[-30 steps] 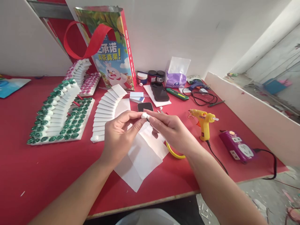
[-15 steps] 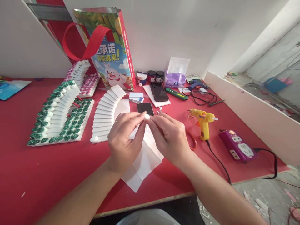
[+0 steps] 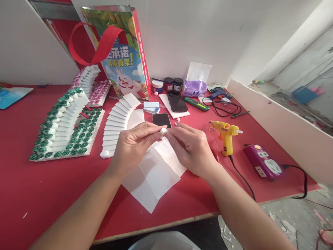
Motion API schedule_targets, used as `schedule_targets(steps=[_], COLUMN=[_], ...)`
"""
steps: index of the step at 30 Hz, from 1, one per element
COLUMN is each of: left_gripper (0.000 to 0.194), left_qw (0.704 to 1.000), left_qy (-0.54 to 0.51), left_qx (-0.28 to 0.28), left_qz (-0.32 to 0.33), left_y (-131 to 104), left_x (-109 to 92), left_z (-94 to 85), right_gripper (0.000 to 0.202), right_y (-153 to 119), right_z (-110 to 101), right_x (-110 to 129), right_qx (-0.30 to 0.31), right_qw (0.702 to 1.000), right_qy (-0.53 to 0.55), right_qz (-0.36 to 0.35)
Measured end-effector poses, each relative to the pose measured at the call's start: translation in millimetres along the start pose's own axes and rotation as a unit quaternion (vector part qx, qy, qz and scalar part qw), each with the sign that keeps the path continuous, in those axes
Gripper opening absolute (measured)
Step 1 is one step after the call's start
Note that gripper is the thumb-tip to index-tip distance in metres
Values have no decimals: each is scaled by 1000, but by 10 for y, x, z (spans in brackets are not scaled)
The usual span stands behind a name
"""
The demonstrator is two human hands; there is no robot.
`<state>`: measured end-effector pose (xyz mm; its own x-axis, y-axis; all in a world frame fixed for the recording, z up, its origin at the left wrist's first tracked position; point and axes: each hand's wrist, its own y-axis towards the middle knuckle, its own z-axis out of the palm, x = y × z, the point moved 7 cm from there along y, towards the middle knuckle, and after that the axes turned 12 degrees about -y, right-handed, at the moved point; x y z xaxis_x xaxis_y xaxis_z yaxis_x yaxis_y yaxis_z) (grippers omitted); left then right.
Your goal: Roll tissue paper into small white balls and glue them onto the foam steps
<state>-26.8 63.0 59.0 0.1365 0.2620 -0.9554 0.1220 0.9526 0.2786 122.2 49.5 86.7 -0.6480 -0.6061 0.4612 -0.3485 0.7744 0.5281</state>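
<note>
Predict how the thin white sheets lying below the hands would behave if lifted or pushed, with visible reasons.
The white sheets look paper-thin, so they would probably droop when lifted by a corner. Being so thin, they are likely light for their size. Since they overlap, pushing one across the red tabletop might drag another along.

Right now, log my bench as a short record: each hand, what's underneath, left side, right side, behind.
Left hand: pinching a small white piece
Right hand: pinching the same piece
Underneath: overlapping white sheets on the red tabletop
Left side: curved white paneled fan, white rosette at its near end
Right side: yellow hot-glue gun, purple power strip
Behind: purple tissue pack, green utility knife
</note>
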Motion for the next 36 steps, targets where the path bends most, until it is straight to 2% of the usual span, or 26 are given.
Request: schedule_targets(steps=[5,7,8,9,10,13,15,16,18,22,24,26,28,31,36], left_gripper=[12,13,14,15,16,18,18,18,16,14,15,16,18,19,18], left_qw=[999,998,998,997,997,997,997,998,998,999,999,999,999,998,999], left_qy=[43,53,54,54,53,54,53,53,52,44,32,18,12,20,30], left_qx=[-18,-35,-43,-49,-52,-56,-50,-44,-28,-23,-34,-46,-52,-50,-42], left_qz=[16,14,12,12,11,3,4,7,15,14,6,-3,-10,-11,-9], left_y=[-36,-39,-38,-37,-36,-31,-27,-25,-20,-17,-22,-30,-39,-46,-42], left_x=[-68,-59,-53,-47,-41,-25,-30,-36,-53,-50,-32,-10,9,15,12], left_z=[22,3,-11,-25,-37,-69,-73,-69,-48,-37,-47,-56,-58,-52,-35], right_gripper=[29,31,34,40,46,56,53,50,45,36,31,30,29,33,35], right_y=[-5,11,17,14,-2,-72,-93,-99,-102,-116,-124,-116,-98,-69,-44], right_z=[34,59,100,160,235,428,492,512,534,545,540,519,486,444,429], right_x=[-4,-81,-147,-217,-275,-303,-259,-240,-223,-207,-211,-231,-257,-263,-249], right_qx=[-4,23,56,97,142,247,284,295,300,287,277,258,239,235,240], right_qw=[1000,998,988,967,929,761,673,646,622,605,611,639,679,728,758], right_qy=[-29,36,99,180,270,500,581,601,623,647,645,626,595,555,537], right_qz=[8,56,99,153,209,332,360,365,367,365,367,366,358,326,283])
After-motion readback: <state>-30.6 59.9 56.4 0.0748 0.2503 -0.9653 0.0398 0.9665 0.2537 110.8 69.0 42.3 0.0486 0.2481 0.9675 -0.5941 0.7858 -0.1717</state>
